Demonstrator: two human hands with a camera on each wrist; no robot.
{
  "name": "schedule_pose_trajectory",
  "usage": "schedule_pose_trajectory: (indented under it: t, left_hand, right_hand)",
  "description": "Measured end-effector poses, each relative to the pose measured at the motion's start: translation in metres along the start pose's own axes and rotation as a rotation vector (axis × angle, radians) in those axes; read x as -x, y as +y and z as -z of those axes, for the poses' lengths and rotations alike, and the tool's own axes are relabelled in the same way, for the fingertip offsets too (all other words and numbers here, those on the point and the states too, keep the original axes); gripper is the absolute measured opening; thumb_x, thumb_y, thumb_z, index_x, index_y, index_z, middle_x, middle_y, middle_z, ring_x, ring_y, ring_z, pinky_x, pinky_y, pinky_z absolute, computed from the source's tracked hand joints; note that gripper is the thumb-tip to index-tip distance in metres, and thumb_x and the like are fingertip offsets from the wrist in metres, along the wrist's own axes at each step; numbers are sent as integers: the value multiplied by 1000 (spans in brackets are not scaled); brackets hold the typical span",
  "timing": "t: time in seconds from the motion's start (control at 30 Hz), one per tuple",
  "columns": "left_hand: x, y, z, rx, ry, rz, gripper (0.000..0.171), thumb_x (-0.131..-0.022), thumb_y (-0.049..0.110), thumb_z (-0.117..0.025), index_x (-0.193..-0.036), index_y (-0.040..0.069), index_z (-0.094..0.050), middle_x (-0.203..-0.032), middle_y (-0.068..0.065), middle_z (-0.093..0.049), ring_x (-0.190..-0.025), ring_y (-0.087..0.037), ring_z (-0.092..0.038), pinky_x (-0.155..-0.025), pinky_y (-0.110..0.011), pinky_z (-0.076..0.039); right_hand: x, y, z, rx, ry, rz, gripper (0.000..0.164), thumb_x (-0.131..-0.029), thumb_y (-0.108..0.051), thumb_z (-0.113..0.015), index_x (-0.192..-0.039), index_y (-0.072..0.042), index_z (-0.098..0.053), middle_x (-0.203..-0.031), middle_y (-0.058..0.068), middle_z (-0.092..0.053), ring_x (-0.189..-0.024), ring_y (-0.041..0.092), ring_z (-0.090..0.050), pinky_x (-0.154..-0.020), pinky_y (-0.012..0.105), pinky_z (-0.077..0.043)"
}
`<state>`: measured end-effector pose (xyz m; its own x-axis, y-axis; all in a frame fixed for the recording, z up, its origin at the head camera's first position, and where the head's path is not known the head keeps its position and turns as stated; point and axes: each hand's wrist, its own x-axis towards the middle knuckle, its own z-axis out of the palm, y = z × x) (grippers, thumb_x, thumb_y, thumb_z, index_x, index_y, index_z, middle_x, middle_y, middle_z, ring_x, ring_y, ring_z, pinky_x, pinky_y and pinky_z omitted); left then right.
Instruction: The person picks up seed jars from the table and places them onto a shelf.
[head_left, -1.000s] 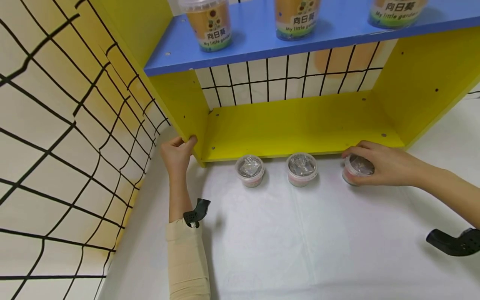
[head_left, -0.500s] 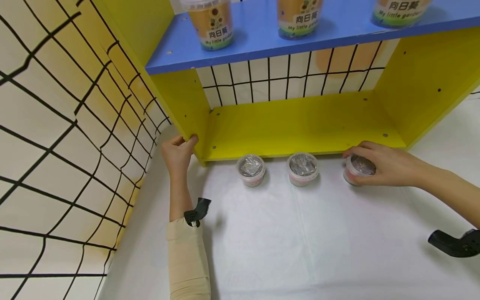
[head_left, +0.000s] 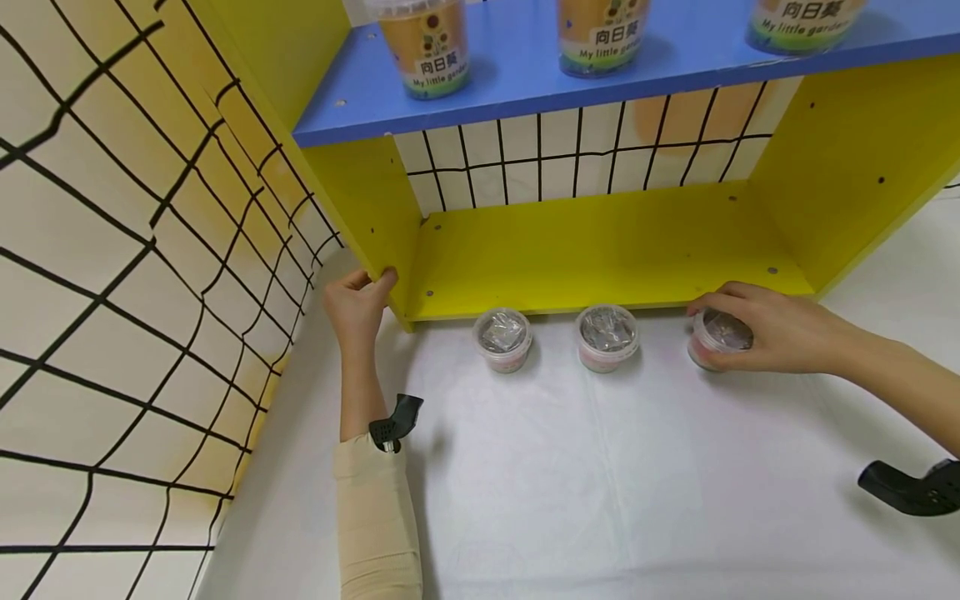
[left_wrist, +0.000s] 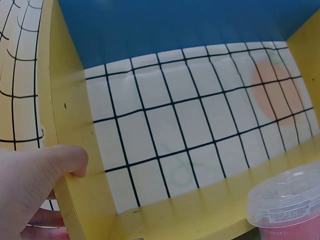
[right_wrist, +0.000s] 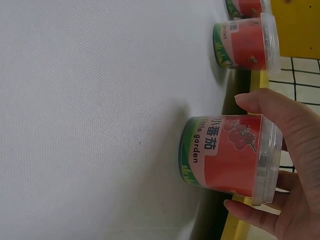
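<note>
A red plastic cup with a green base and clear lid (right_wrist: 225,155) stands on the white desk (head_left: 540,483), just in front of the yellow bottom board (head_left: 585,250), near that board's right front corner. The person's right hand (head_left: 780,329) has its grip spread to the width of the lid, thumb and fingers curved round opposite sides. The left hand (head_left: 356,308) pinches the front edge of the yellow left side panel (head_left: 375,200), thumb on its inner face.

Since half a second ago, hands and cups have kept their places against the shelf; only the head view has shifted very slightly.

Two matching cups, the middle one (head_left: 607,337) and the left one (head_left: 502,340), stand in line along the bottom board's front edge, which lies between all three and the compartment. Above, a blue shelf board (head_left: 517,75) carries three orange printed cups (head_left: 429,50) near its front edge. A black-lined white wall (head_left: 112,333) closes off the left.
</note>
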<state>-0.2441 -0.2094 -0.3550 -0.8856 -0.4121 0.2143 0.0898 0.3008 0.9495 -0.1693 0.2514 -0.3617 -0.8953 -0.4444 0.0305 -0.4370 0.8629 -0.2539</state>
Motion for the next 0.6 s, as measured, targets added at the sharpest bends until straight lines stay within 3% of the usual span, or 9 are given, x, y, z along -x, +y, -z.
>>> schedule_pose_trajectory:
  t: [0.6]
  left_hand:
    - [-2, -1, 0, 0, 1, 13, 29, -70, 23, -72, -95, 9, -75, -100, -9, -70, -92, -20, -62, -60, -25, -53]
  right_hand:
    - [-1, 0, 11, 24, 7, 29, 53, -68, -42, -77, -113, -18, -63, -113, 11, -57, -92, 27, -53, -71, 48, -50]
